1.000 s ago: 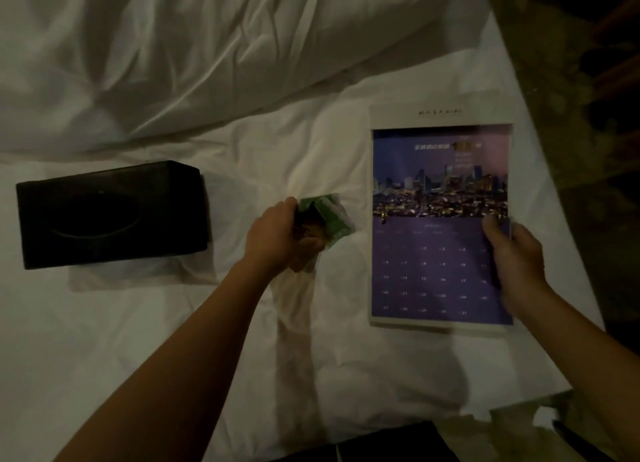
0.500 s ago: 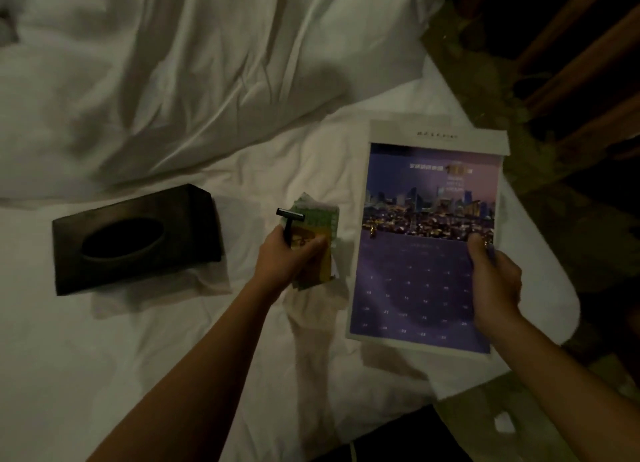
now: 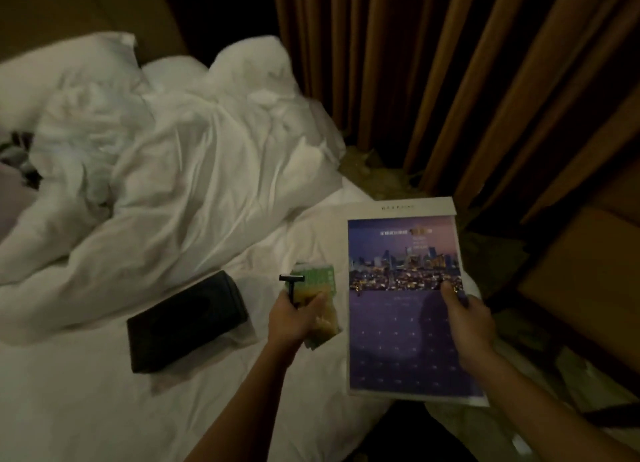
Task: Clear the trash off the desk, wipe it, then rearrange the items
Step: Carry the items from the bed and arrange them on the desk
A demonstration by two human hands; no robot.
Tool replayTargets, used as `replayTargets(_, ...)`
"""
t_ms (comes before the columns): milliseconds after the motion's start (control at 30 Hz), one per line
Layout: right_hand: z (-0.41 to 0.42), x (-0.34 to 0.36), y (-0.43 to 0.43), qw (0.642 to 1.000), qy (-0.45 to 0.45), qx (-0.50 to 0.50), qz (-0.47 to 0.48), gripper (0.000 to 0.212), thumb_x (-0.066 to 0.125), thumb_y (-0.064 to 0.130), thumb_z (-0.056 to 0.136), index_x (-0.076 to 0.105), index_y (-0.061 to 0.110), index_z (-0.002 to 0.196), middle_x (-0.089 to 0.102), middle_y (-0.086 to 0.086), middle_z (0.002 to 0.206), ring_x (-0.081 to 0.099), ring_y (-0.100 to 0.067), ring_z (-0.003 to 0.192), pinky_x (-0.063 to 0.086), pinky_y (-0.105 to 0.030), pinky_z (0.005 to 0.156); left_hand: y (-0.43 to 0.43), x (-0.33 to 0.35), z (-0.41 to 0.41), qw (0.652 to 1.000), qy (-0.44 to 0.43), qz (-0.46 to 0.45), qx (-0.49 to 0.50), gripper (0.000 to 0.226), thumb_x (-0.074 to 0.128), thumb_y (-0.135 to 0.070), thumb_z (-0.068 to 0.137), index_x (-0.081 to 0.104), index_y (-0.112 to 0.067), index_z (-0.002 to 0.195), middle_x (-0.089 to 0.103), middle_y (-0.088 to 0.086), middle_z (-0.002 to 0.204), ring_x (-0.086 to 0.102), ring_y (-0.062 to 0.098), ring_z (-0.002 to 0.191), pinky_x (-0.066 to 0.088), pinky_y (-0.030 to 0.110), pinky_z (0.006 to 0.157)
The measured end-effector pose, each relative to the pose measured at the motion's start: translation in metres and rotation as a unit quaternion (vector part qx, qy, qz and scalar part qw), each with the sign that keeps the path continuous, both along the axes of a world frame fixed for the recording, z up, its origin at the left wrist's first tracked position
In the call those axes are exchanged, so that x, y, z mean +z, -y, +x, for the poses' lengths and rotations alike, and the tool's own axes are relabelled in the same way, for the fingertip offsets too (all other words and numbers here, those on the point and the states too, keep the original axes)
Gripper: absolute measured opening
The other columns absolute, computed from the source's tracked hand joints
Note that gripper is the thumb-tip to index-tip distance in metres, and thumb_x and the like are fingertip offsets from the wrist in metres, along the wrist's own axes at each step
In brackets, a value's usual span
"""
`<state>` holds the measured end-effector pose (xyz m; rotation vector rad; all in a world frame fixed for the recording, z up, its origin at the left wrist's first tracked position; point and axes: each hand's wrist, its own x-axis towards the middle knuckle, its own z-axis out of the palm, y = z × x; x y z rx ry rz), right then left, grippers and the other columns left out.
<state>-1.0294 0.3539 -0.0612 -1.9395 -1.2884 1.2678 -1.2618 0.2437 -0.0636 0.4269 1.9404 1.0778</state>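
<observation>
My left hand [image 3: 294, 318] grips a black razor [image 3: 291, 283] together with green and yellow packets [image 3: 317, 281], held above the white bed sheet [image 3: 86, 409]. My right hand [image 3: 467, 323] holds a large purple calendar sheet [image 3: 398, 340] with a city skyline picture by its right edge, lifted off the bed. A black tissue box [image 3: 187, 319] lies on the sheet to the left of my left hand, on top of a thin white tissue.
A rumpled white duvet [image 3: 166, 170] and pillows [image 3: 62, 70] fill the upper left. Brown curtains [image 3: 450, 80] hang at the upper right. Patterned carpet [image 3: 381, 177] shows beside the bed. A brown wooden surface [image 3: 588, 271] stands at the right.
The camera has tilted upward, so the pillows and curtains came into view. Both hands lifted their items off the bed; the razor in my left hand became visible.
</observation>
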Motion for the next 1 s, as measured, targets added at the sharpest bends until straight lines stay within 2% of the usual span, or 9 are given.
replayTargets(67, 0.019, 0.026, 0.019, 0.999, -0.035, -0.036, -0.003, 0.04, 0.047, 0.051, 0.094, 0.054, 0.012, 0.086, 0.051, -0.008, 0.076, 0.051, -0.026, 0.07, 0.037, -0.036, 0.066, -0.002, 0.022, 0.011, 0.999, -0.017, 0.021, -0.02, 0.038, 0.075, -0.034, 0.08, 0.061, -0.017, 0.111, 0.07, 0.0, 0.099, 0.068, 0.016, 0.087, 0.058, 0.038, 0.081)
replayTargets(167, 0.053, 0.058, 0.042, 0.993, -0.073, -0.09, 0.003, 0.038, 0.051, 0.042, 0.095, 0.043, 0.017, 0.068, 0.038, -0.005, 0.061, 0.037, -0.021, 0.056, 0.026, -0.032, 0.057, -0.009, 0.051, 0.031, 0.996, -0.042, 0.046, -0.068, 0.033, 0.076, -0.029, 0.08, 0.059, -0.018, 0.107, 0.067, -0.002, 0.095, 0.064, 0.012, 0.08, 0.052, 0.024, 0.067)
replayTargets(267, 0.09, 0.082, 0.064, 0.987, -0.085, -0.135, 0.028, 0.043, 0.052, 0.039, 0.096, 0.035, 0.017, 0.063, 0.029, -0.004, 0.057, 0.029, -0.02, 0.053, 0.022, -0.033, 0.058, -0.018, 0.072, 0.057, 0.991, -0.049, 0.056, -0.111, 0.037, 0.076, -0.029, 0.08, 0.057, -0.018, 0.11, 0.065, 0.0, 0.099, 0.062, 0.017, 0.085, 0.051, 0.027, 0.072)
replayTargets(533, 0.215, 0.121, 0.112, 0.952, -0.097, -0.281, 0.07, 0.035, 0.056, 0.043, 0.091, 0.05, 0.013, 0.074, 0.047, -0.012, 0.068, 0.048, -0.028, 0.069, 0.034, -0.038, 0.065, -0.055, 0.109, 0.183, 0.949, -0.054, 0.083, -0.298, 0.043, 0.076, -0.032, 0.08, 0.058, -0.017, 0.116, 0.067, 0.001, 0.105, 0.064, 0.017, 0.092, 0.051, 0.03, 0.08)
replayTargets(633, 0.273, 0.133, 0.131, 0.928, -0.116, -0.342, 0.088, 0.023, 0.054, 0.037, 0.094, 0.054, 0.016, 0.087, 0.056, -0.009, 0.078, 0.054, -0.025, 0.072, 0.039, -0.035, 0.066, -0.069, 0.118, 0.25, 0.929, -0.028, 0.092, -0.357, 0.041, 0.075, -0.03, 0.082, 0.057, -0.018, 0.116, 0.066, 0.002, 0.11, 0.064, 0.02, 0.099, 0.052, 0.034, 0.087)
replayTargets(733, 0.34, 0.135, 0.156, 0.902, -0.102, -0.405, 0.11, 0.028, 0.054, 0.039, 0.093, 0.055, 0.012, 0.098, 0.057, -0.01, 0.084, 0.055, -0.023, 0.075, 0.039, -0.035, 0.067, -0.084, 0.122, 0.333, 0.906, -0.003, 0.082, -0.415, 0.047, 0.074, -0.03, 0.082, 0.055, -0.017, 0.122, 0.063, 0.002, 0.116, 0.061, 0.022, 0.106, 0.051, 0.035, 0.09)
replayTargets(800, 0.387, 0.136, 0.172, 0.883, -0.087, -0.447, 0.112, 0.03, 0.054, 0.04, 0.093, 0.055, 0.01, 0.092, 0.055, -0.013, 0.08, 0.052, -0.025, 0.071, 0.036, -0.034, 0.064, -0.092, 0.123, 0.395, 0.89, 0.014, 0.076, -0.449, 0.044, 0.075, -0.033, 0.081, 0.055, -0.017, 0.117, 0.063, 0.001, 0.115, 0.061, 0.02, 0.104, 0.051, 0.033, 0.087)
replayTargets(900, 0.451, 0.135, 0.199, 0.853, -0.079, -0.504, 0.114, 0.032, 0.053, 0.042, 0.092, 0.055, 0.01, 0.089, 0.057, -0.016, 0.082, 0.055, -0.031, 0.075, 0.037, -0.036, 0.065, -0.089, 0.131, 0.487, 0.859, 0.05, 0.069, -0.504, 0.03, 0.071, -0.03, 0.085, 0.048, -0.025, 0.102, 0.058, -0.009, 0.093, 0.055, 0.009, 0.084, 0.046, 0.019, 0.068)
replayTargets(1000, 0.504, 0.131, 0.224, 0.817, -0.078, -0.559, 0.118, 0.029, 0.052, 0.04, 0.093, 0.054, 0.011, 0.088, 0.06, -0.02, 0.088, 0.058, -0.038, 0.082, 0.04, -0.041, 0.072, -0.083, 0.135, 0.56, 0.825, 0.073, 0.065, -0.557, 0.035, 0.07, -0.032, 0.085, 0.052, -0.021, 0.112, 0.058, -0.009, 0.095, 0.056, 0.01, 0.087, 0.045, 0.019, 0.068)
